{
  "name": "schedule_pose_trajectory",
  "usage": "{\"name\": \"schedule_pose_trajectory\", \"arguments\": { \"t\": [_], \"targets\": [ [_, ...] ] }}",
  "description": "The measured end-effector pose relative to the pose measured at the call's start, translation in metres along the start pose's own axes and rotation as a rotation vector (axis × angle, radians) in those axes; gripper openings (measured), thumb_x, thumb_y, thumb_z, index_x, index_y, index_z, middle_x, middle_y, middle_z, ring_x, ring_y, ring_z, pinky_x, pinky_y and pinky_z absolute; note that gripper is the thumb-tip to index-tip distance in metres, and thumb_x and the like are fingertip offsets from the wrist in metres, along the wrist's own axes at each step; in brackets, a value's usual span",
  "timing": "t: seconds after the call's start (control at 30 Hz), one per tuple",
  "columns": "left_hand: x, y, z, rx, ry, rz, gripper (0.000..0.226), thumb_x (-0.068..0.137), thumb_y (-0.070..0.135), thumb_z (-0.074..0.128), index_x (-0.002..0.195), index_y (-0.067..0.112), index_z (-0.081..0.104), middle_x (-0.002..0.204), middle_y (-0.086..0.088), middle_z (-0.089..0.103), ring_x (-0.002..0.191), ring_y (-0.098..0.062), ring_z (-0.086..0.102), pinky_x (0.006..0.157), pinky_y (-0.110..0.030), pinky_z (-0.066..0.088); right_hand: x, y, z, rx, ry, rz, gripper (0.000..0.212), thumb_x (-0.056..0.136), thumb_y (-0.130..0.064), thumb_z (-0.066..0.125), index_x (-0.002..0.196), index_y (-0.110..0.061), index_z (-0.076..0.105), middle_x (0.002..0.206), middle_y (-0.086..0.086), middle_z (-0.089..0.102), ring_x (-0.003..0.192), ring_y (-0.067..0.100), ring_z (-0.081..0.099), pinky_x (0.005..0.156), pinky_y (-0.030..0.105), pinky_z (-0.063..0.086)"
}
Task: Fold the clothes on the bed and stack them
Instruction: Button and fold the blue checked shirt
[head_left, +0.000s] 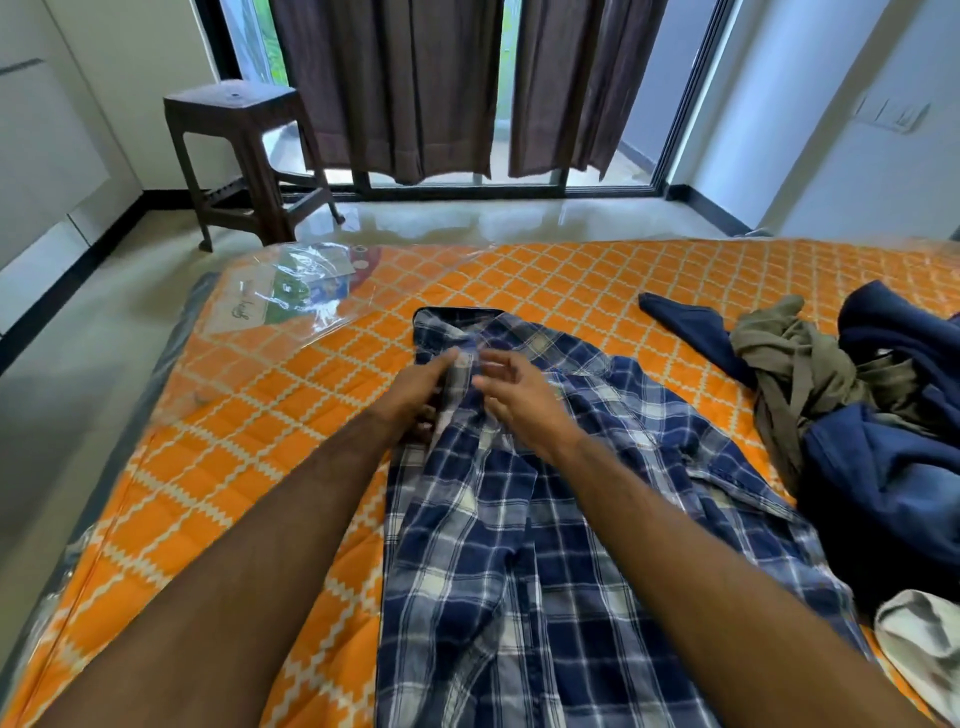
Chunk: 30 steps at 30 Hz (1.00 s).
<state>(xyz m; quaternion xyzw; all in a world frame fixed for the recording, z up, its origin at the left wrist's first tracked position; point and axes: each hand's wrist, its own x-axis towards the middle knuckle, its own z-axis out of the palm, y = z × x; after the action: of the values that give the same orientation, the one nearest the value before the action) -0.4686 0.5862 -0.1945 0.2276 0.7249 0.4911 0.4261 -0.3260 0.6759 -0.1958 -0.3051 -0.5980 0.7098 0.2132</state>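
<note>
One plaid shirt (545, 519), blue and white, spread lengthwise on the bed (260, 415), collar at the far end. Left hand (415, 395): on the shirt's left edge below the collar, fingers extended; whether it pinches cloth cannot be told. Right hand (519, 389): just beside it over the shirt front, fingers loosely spread, holding nothing. Unfolded pile to the right: navy garment (893, 467), olive garment (800, 364), white garment (919, 639). Brown stool (244, 150) on the floor beyond the bed.
</note>
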Motion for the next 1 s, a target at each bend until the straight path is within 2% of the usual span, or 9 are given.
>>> {"name": "schedule_pose_trajectory", "arguments": {
  "t": [0.13,0.23,0.33,0.4,0.5,0.7,0.83,0.9,1.0],
  "targets": [
    [0.005,0.015,-0.001,0.054,-0.078,-0.049,0.067,0.083,0.08,0.049,0.084,0.015,0.061,0.063,-0.003,0.055,0.056,-0.018,0.051,0.054,-0.026,0.041,-0.032,0.01,0.013,-0.269,-0.196,-0.066,0.066,0.094,0.006,0.058,0.152,-0.017,0.038,0.144,-0.008,0.049,0.13,0.007,0.048,0.105,0.027,0.043],
    [0.016,0.017,-0.004,0.106,0.009,-0.015,0.049,0.086,0.058,0.068,0.091,0.009,0.066,0.083,-0.012,0.068,0.072,-0.027,0.064,0.066,-0.037,0.053,-0.034,0.003,0.022,-0.454,-0.25,-0.16,0.068,0.093,0.005,0.052,0.154,-0.02,0.035,0.147,-0.004,0.048,0.126,0.011,0.051,0.099,0.028,0.049],
    [0.026,0.015,-0.011,0.584,0.24,0.163,0.032,0.091,0.033,0.068,0.103,0.005,0.059,0.095,-0.012,0.064,0.084,-0.028,0.061,0.069,-0.037,0.047,-0.031,0.012,0.023,-0.82,-0.084,-0.232,0.054,0.094,-0.013,0.06,0.145,-0.023,0.046,0.14,0.001,0.05,0.128,0.02,0.047,0.108,0.044,0.042],
    [0.026,0.017,-0.012,0.684,0.293,0.217,0.022,0.094,0.026,0.064,0.098,0.006,0.057,0.087,-0.009,0.059,0.08,-0.025,0.055,0.066,-0.032,0.038,-0.032,0.023,0.017,-0.996,0.101,-0.204,0.045,0.095,-0.033,0.063,0.138,-0.028,0.051,0.135,-0.004,0.048,0.127,0.018,0.041,0.108,0.045,0.036],
    [0.04,0.014,-0.016,0.505,0.322,0.219,0.023,0.097,0.021,0.062,0.084,0.002,0.062,0.067,-0.01,0.05,0.063,-0.023,0.045,0.061,-0.03,0.032,-0.036,0.029,0.002,-0.872,0.214,-0.067,0.047,0.095,-0.057,0.055,0.128,-0.024,0.054,0.127,-0.003,0.052,0.114,0.016,0.05,0.101,0.043,0.045],
    [0.08,0.007,-0.02,0.062,0.422,0.145,0.036,0.102,0.023,0.055,0.068,0.01,0.051,0.07,-0.013,0.046,0.075,-0.024,0.045,0.065,-0.038,0.032,-0.051,0.03,-0.02,-0.819,0.114,-0.035,0.013,0.098,-0.032,0.063,0.107,-0.022,0.064,0.093,-0.011,0.063,0.088,0.008,0.062,0.09,0.042,0.056],
    [0.084,0.006,-0.008,0.116,0.277,0.193,0.033,0.099,0.037,0.059,0.083,0.009,0.058,0.082,-0.015,0.052,0.075,-0.023,0.049,0.067,-0.039,0.037,-0.063,0.024,-0.024,-0.681,0.119,-0.029,0.041,0.103,-0.052,0.045,0.103,-0.019,0.067,0.099,-0.002,0.069,0.091,0.01,0.064,0.089,0.046,0.055],
    [0.071,0.004,-0.007,0.124,0.097,0.221,0.033,0.094,0.036,0.069,0.099,0.004,0.066,0.093,-0.015,0.063,0.083,-0.025,0.059,0.075,-0.039,0.046,-0.07,0.022,-0.023,-0.688,0.041,0.0,0.045,0.095,-0.06,0.055,0.112,-0.02,0.065,0.1,-0.004,0.066,0.089,0.007,0.062,0.081,0.036,0.055],
    [0.052,0.008,-0.013,0.222,-0.012,0.269,0.052,0.081,0.022,0.083,0.122,0.007,0.054,0.11,-0.005,0.063,0.096,-0.02,0.062,0.083,-0.035,0.052,-0.075,0.027,-0.028,-0.776,0.084,-0.012,0.037,0.09,-0.044,0.071,0.12,-0.024,0.062,0.104,-0.01,0.062,0.09,0.007,0.061,0.08,0.031,0.054]
  ]
}}
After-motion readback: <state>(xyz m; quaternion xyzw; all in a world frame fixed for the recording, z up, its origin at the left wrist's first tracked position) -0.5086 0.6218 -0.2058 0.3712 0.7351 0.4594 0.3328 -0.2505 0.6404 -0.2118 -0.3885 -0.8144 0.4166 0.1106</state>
